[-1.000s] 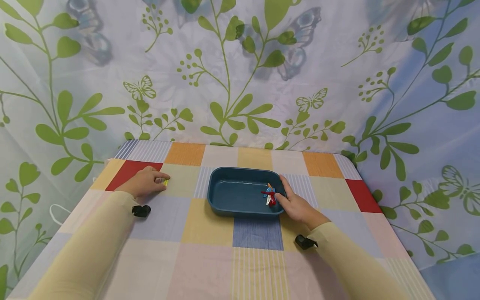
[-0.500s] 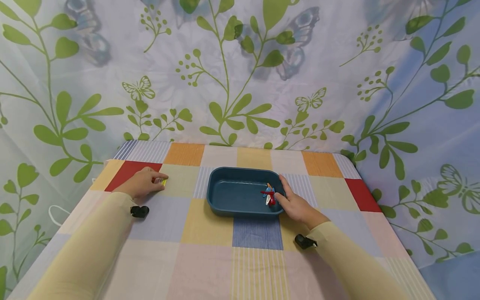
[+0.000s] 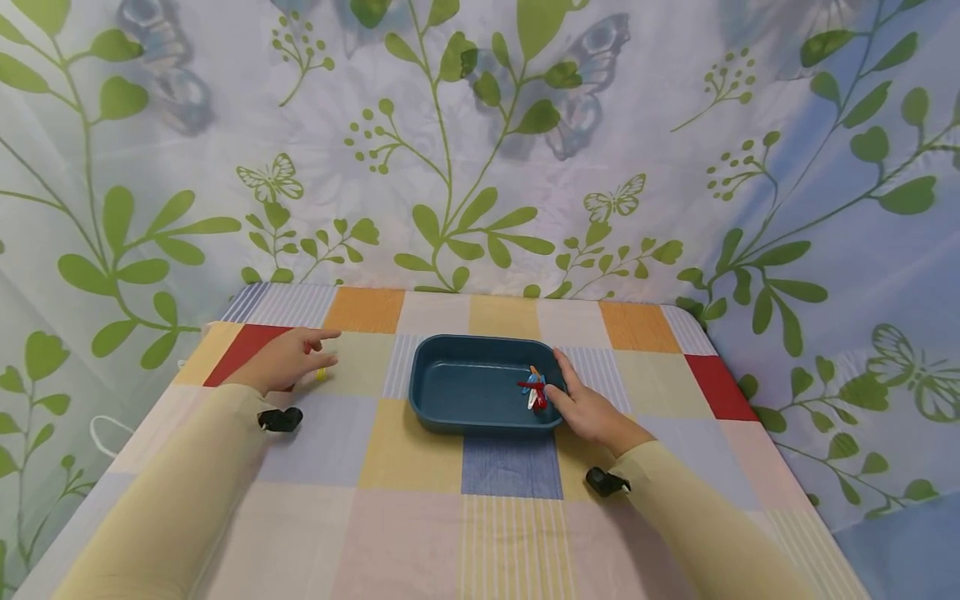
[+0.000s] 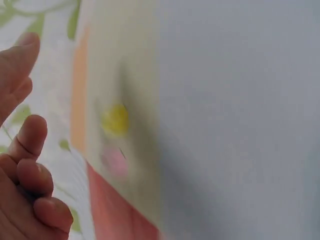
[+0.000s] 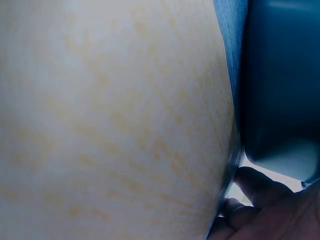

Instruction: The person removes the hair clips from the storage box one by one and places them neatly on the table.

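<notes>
My left hand (image 3: pixel 288 357) hovers at the table's left side, thumb and index finger apart, the other fingers loosely curled; nothing sits between them. Under its thumb shows a small yellow piece (image 3: pixel 321 374). The left wrist view shows that yellow piece (image 4: pixel 116 120) and a pink one (image 4: pixel 116 161) beside it on the cloth, both blurred. With my right hand (image 3: pixel 596 410) I hold the right end of a dark blue rectangular tray (image 3: pixel 480 429), thumb over the rim. Inside, near that thumb, lies a small heap of slim red, white, blue and orange pieces (image 3: pixel 535 387), resembling hair clips.
A patchwork cloth (image 3: pixel 405 533) covers the table. Behind it and along both sides hangs a curtain (image 3: pixel 487 150) printed with leaves and butterflies. A white cord (image 3: pixel 101 433) loops beside the left table edge.
My left hand's thumb and index finger have spread and lifted off the yellow piece, which stays on the cloth. The right hand and tray hold still, while the head view shifts slightly.
</notes>
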